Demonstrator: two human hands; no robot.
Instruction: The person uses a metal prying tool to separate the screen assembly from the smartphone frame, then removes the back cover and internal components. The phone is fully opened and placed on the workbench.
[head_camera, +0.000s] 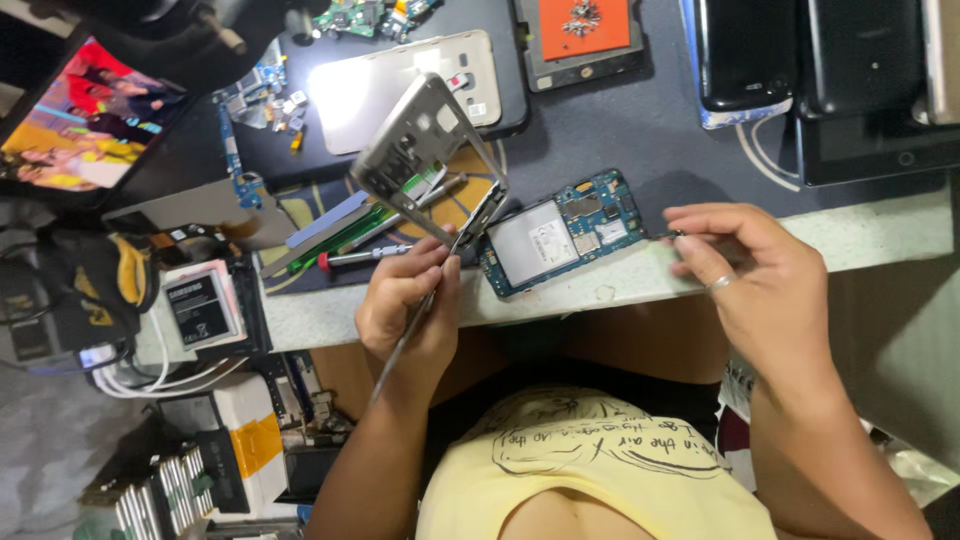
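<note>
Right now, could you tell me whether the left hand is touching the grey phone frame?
Touching. The head view shows the left hand pinching the lower corner of the grey phone frame between thumb and fingers, lifting it tilted above the blue circuit board.

Left hand (408, 305) was up at the bench edge, fingers pinched tight, thumb pressed against them, forearm rising steeply. Right hand (752, 275) hovered out wide, palm down, fingertips pinched together, wrist bent inward.

A matt grey metal phone frame (425, 150) and a glossy blue circuit board (560, 232) show above the bench's (880, 230) speckled, stone-like front edge.
</note>
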